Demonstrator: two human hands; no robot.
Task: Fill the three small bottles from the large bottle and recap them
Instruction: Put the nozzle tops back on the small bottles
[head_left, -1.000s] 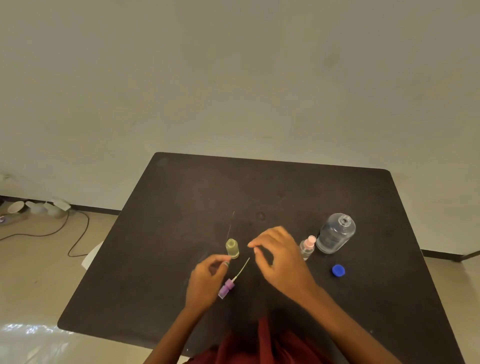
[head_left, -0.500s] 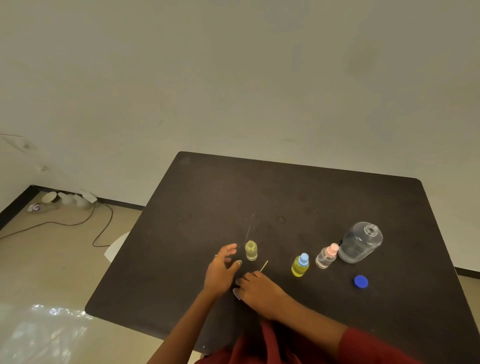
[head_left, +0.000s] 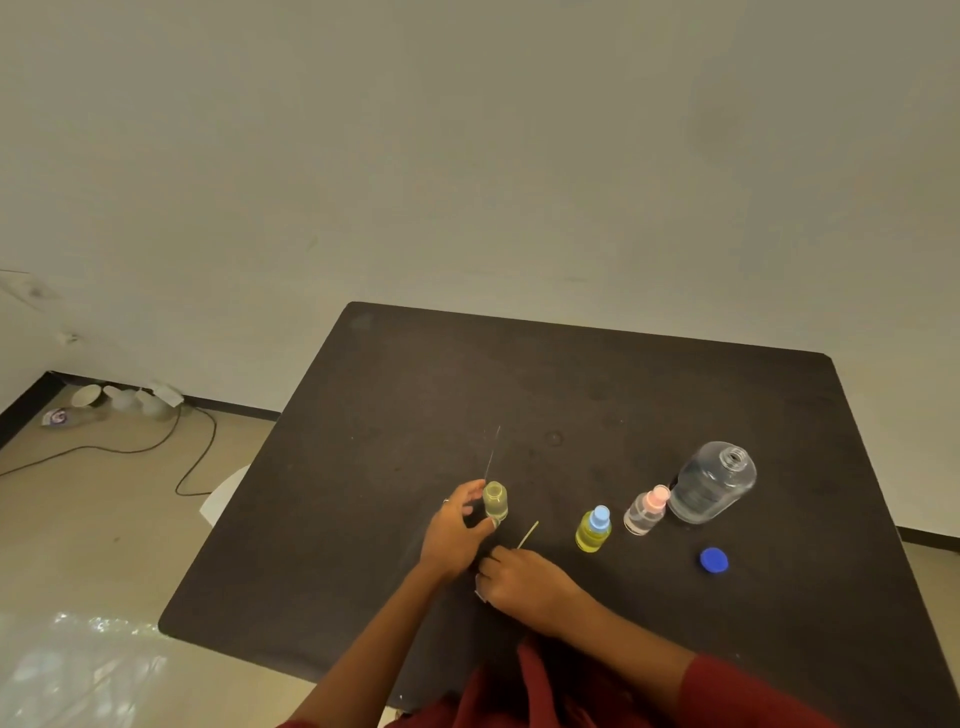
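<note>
On the black table (head_left: 571, 395), my left hand (head_left: 454, 530) holds a small uncapped pale-yellow bottle (head_left: 495, 500) between thumb and fingers. My right hand (head_left: 519, 582) is curled over a spray cap just in front of it; only the cap's thin dip tube (head_left: 527, 535) shows, poking out past the fingers. To the right stand a yellow bottle with a blue cap (head_left: 592, 530) and a clear bottle with a pink cap (head_left: 645, 512). The large clear bottle (head_left: 711, 483) stands open at the far right, with its blue cap (head_left: 714, 560) lying in front of it.
A thin pale streak (head_left: 491, 452) lies on the table behind the small bottle. On the floor at the left are a dark cable (head_left: 192, 457) and several white objects (head_left: 124, 400) by the wall. A white rounded object (head_left: 223, 499) pokes out beneath the table's left edge.
The spray cap passed from my left hand to my right hand, which came down low over it. My left hand then moved to the small uncapped bottle and closed round it. The view shifted left.
</note>
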